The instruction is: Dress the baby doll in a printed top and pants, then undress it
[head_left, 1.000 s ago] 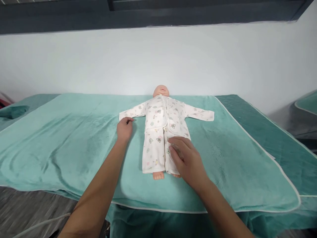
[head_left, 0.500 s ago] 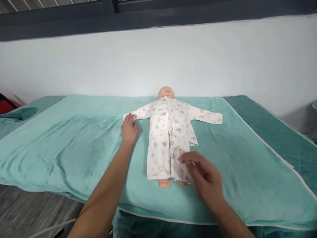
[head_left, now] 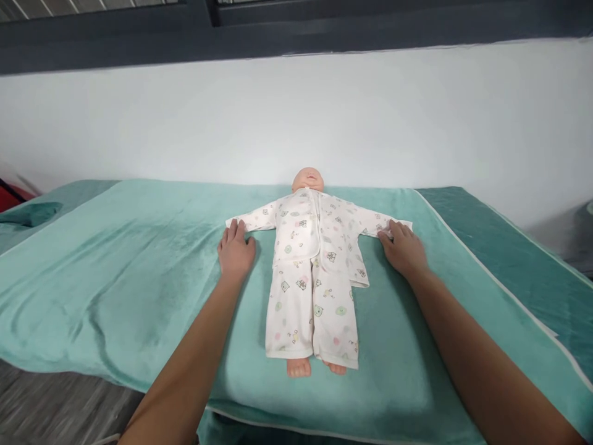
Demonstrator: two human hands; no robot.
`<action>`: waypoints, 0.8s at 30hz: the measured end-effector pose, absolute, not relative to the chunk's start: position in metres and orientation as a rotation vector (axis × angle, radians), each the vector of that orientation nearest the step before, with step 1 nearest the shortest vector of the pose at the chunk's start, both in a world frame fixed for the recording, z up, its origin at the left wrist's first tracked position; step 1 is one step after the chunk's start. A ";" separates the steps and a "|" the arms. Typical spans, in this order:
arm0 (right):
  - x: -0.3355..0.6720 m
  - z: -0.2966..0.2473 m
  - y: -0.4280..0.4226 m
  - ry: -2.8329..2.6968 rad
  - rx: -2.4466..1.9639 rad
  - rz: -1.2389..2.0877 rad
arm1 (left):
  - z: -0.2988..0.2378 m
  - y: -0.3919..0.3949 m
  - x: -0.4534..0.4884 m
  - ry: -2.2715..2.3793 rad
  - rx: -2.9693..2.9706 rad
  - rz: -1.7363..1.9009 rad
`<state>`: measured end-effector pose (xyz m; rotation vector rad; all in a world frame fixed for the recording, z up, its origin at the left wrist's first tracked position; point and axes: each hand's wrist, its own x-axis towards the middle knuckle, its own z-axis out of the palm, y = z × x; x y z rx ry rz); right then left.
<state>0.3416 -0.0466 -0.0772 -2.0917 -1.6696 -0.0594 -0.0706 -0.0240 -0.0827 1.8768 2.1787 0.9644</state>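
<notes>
Right hand [head_left: 402,246] now away from trousers [head_left: 333,315], up at sleeve [head_left: 370,221] of doll [head_left: 308,180], can't tell if pinching; left hand [head_left: 236,252], fingers loosely spread, on opposite sleeve [head_left: 260,217]. Both sides now attended; doll face-up on blanket [head_left: 162,259].

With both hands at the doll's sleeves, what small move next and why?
Perhaps have the right hand gently draw the white, printed fabric sleeve beside it outward: it overlaps that sleeve's end, while the left hand sits at the opposite sleeve, well placed to steady it.
</notes>
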 end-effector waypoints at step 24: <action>0.202 0.020 0.042 -1.691 -1.778 0.471 | 0.020 0.066 0.055 1.466 1.778 1.141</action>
